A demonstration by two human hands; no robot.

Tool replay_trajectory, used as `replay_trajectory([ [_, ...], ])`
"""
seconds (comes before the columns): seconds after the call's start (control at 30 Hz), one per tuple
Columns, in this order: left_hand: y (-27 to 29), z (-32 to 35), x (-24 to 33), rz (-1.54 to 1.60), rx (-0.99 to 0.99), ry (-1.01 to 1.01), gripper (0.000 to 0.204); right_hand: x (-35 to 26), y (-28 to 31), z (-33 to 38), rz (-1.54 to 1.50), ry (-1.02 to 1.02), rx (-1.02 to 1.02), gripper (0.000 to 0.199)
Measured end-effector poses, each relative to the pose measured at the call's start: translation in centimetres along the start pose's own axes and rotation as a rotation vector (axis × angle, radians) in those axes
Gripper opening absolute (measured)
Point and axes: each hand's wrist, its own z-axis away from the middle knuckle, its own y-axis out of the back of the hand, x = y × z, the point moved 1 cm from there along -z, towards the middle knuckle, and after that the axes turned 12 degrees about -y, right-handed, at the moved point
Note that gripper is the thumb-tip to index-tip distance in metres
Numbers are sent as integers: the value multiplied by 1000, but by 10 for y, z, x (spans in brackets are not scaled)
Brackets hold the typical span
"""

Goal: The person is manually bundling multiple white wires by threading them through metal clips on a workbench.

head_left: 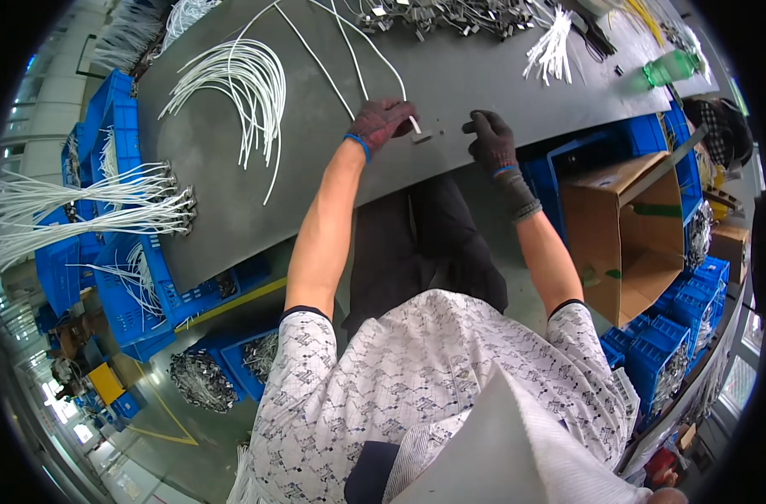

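Observation:
My left hand (381,124), in a dark reddish work glove, is closed on a white cable (393,71) near its end, at the table's front part. The cable's tip pokes out past the fingers. Two more white cables run from the far edge down to this hand; whether it grips them too, I cannot tell. Just under the tip lies a small grey metal piece (422,136) on the table. To the right, at the table's front edge, my gloved right hand (492,141) is held with fingers partly bent and apart, nothing visible in them.
The grey table (332,160) bears a fanned bundle of white cables (261,76), connector-ended cables (139,202) at left, and a heap of metal connectors (450,17) at the back. A green bottle (673,67) lies right. A cardboard box (589,244) and blue crates (664,344) stand right.

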Motion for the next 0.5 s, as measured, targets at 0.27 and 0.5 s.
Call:
replay_trajectory([
  [0.27,145,99,-94,-1443,747,-31,54,-76,34,-172,920,726,433,44],
  [0.5,185,151,-73,-1296,677,506,26,-143,32,-280,1164,303,346,42],
])
